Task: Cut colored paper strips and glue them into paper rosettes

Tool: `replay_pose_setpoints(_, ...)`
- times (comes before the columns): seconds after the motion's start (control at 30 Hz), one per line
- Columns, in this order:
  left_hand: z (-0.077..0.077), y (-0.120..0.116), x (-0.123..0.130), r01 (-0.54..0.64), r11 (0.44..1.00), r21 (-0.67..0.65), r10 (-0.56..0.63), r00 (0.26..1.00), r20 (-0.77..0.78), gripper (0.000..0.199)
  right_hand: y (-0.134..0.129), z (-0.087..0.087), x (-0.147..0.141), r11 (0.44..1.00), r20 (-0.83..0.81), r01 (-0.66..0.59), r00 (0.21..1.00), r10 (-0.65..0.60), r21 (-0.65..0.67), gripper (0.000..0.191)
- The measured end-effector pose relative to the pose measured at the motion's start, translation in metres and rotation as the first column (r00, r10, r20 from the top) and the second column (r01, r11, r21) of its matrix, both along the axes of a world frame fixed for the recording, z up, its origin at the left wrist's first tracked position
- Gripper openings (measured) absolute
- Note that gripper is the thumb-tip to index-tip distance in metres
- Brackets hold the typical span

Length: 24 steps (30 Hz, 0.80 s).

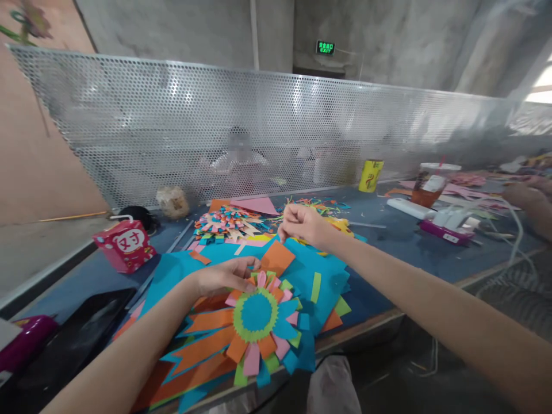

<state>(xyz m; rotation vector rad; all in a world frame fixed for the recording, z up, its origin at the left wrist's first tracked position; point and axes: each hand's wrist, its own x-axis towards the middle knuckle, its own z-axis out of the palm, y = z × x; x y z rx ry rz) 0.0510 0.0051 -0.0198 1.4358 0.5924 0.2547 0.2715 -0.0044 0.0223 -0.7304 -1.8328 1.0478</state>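
Note:
My left hand (226,276) has its thumb and fingers closed at the upper left edge of a layered felt flower (259,313), which has a blue centre and orange, pink, green and blue petals. An orange felt square (277,258) stands just above the flower, beside my left fingertips. Orange and blue strips (207,339) spread out to the flower's left. Higher up, my right hand (302,222) is closed in a pinch above the blue felt sheets (323,276); whatever its fingers hold is too small to make out.
Behind lie a pile of felt flowers (228,223) and thin scraps. A pink drink carton (125,246) and black tray (81,328) are at left. A yellow cup (371,175), iced drink (431,184) and power strip (448,230) stand at right. A mesh screen (172,126) crosses behind.

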Motion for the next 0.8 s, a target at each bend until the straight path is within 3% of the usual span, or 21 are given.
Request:
replay_pose_setpoints(0.07,0.002,0.001,-0.006,0.012,1.0,0.021,-0.012,0.999,-0.037,0.038,-0.001,0.005,0.014,0.996,0.086,0.086,0.992,-0.089,0.035,0.026)
replay_pose_setpoints(0.13,0.005,0.003,-0.016,0.018,0.999,0.029,-0.016,0.998,-0.069,0.037,-0.011,0.002,0.031,0.984,0.317,0.15,0.932,-0.174,0.098,0.022)
replay_pose_setpoints(0.23,0.01,0.006,-0.031,0.025,0.999,0.042,-0.021,0.996,-0.091,0.036,-0.042,-0.015,0.054,0.954,0.644,0.128,0.712,-0.279,0.272,0.009)
replay_pose_setpoints(0.3,0.014,0.007,-0.038,0.025,0.998,0.049,-0.02,0.995,-0.094,0.035,-0.066,-0.033,0.065,0.929,0.735,0.09,0.586,-0.34,0.358,0.011)
replay_pose_setpoints(0.37,0.018,0.008,-0.04,0.025,0.998,0.053,-0.019,0.994,-0.103,0.034,-0.086,-0.051,0.073,0.906,0.764,0.058,0.516,-0.388,0.42,0.015)
replay_pose_setpoints(0.47,0.021,0.006,-0.036,0.057,0.996,0.073,-0.046,0.989,-0.143,0.033,-0.105,-0.073,0.084,0.867,0.756,0.012,0.482,-0.442,0.499,0.026)
replay_pose_setpoints(0.57,0.021,0.005,-0.032,0.095,0.991,0.098,-0.078,0.983,-0.164,0.034,-0.115,-0.082,0.096,0.834,0.724,-0.011,0.503,-0.472,0.551,0.034)
replay_pose_setpoints(0.7,0.026,0.002,-0.034,0.057,0.995,0.082,-0.047,0.991,-0.125,0.031,-0.12,-0.076,0.101,0.89,0.764,0.061,0.488,-0.422,0.452,0.032)
replay_pose_setpoints(0.8,0.032,-0.001,-0.03,-0.019,0.999,0.025,0.02,1.0,-0.009,0.03,-0.117,-0.073,0.093,0.9,0.758,0.083,0.51,-0.407,0.427,0.031)
